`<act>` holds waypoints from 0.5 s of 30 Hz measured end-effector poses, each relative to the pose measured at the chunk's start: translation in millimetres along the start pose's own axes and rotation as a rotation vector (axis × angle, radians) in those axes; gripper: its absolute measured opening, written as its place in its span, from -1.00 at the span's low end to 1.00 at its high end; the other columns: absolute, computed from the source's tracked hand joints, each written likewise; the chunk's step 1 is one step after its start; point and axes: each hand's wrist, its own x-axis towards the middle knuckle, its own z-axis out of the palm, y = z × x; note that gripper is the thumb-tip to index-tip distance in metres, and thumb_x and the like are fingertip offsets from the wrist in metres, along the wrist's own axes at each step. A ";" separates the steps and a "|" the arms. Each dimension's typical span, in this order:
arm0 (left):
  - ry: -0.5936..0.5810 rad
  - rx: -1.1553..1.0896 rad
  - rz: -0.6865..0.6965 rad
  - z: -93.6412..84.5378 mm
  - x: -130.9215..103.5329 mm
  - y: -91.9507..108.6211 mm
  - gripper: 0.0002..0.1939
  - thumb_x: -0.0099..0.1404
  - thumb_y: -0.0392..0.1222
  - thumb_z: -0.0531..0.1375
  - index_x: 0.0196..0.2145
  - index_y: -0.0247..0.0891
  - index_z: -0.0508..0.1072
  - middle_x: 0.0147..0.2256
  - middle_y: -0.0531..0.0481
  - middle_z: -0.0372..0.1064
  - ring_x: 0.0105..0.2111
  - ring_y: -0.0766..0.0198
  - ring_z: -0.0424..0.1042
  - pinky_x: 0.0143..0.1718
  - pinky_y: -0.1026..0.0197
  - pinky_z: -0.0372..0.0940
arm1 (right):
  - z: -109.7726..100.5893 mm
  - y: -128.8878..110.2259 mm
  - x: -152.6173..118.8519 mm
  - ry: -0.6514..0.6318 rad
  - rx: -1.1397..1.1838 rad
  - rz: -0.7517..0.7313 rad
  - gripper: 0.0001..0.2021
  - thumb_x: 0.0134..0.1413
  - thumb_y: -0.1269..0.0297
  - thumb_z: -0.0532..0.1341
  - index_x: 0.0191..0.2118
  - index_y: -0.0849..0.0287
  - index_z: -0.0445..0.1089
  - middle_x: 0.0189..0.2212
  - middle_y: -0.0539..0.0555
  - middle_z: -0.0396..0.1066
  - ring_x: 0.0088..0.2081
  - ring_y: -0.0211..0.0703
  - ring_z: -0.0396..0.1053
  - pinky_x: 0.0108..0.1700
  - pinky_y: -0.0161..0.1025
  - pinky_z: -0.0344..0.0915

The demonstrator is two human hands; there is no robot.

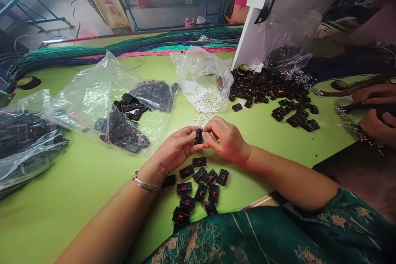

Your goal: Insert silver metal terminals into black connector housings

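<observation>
My left hand (173,147) is closed on a black plug connector (199,135), held upright between thumb and fingers with its row of openings showing. My right hand (227,139) is pinched at the connector's right side. Whatever its fingertips hold is too small and too hidden to name. Below both hands, several black connectors with red clips (185,188) lie scattered close to my body. Just beyond my fingers, small white pieces (206,101) spill out of a clear plastic bag (198,62) onto the green table.
Clear bags of black connectors (93,90) spread across the left of the green table (93,214). A heap of connectors (262,84) lies right of centre by a white board (250,29). Wire bundles (139,43) run along the back. Another person's hands (377,123) are at the right edge.
</observation>
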 end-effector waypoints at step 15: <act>-0.051 0.050 0.035 -2.9 3.0 -6.2 -0.75 0.17 -0.20 0.36 -0.20 -0.34 0.52 -0.33 -0.05 0.40 -0.40 0.36 0.33 -0.40 0.30 0.19 | -1.1 -3.5 -1.7 -0.017 -0.046 -0.096 -0.88 0.23 0.39 0.03 -0.33 0.16 0.27 -0.40 0.08 0.33 -0.34 -0.19 0.28 -0.27 -0.25 0.26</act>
